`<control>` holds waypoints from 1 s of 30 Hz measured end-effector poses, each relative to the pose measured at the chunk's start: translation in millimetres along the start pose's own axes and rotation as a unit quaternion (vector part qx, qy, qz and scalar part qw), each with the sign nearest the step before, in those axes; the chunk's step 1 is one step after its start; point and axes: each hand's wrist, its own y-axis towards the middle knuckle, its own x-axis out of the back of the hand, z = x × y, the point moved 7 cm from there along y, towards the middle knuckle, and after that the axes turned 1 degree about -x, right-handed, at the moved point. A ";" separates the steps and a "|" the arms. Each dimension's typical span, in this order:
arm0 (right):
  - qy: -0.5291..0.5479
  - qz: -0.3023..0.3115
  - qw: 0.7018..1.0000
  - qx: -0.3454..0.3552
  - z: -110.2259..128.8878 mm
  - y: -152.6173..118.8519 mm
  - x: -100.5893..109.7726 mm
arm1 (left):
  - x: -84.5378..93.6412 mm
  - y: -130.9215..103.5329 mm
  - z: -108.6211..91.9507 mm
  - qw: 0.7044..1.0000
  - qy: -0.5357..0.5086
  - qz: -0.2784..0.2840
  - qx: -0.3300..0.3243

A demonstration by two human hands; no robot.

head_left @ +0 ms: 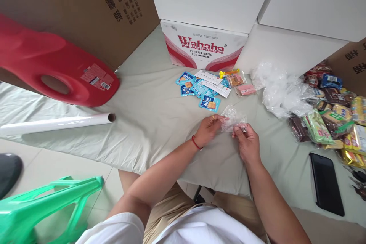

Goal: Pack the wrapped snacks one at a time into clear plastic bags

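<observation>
A crinkled clear plastic bag (231, 119) is stretched between my two hands, low over the cloth-covered table. My left hand (210, 129), with a red cord at the wrist, pinches its left side. On the right side, my right hand (248, 143) grips the plastic between thumb and fingers. Just beyond the hands lie blue snack packets (209, 103) and white packets (215, 88). Beside them are a brown snack in clear wrap (236, 79) with a yellow-wrapped stick (229, 73) on it, and a pink packet (245, 90).
Clear plastic bags (281, 91) are heaped on the right, beside many wrapped snacks (333, 116) and a black phone (327, 183). A Wahaha box (203, 47) stands behind. On the left are a red jug (60, 65), a white roll (57, 123) and a green stool (54, 206).
</observation>
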 end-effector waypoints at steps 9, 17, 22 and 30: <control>0.089 -0.059 0.994 -0.039 3.8 3.7 14.9 | 40.6 15.1 -17.4 0.953 -0.268 -0.134 0.037; 0.013 -0.121 0.991 -0.047 13.4 -44.4 47.8 | 61.8 19.6 -18.5 0.914 -0.352 -0.195 0.060; -0.017 -0.092 0.985 -0.142 -12.3 -106.2 30.2 | 66.3 17.8 -19.9 0.898 -0.389 -0.190 0.081; -0.166 0.270 0.914 -0.255 6.5 -163.1 16.4 | 70.5 16.4 -14.5 0.953 -0.220 -0.198 0.061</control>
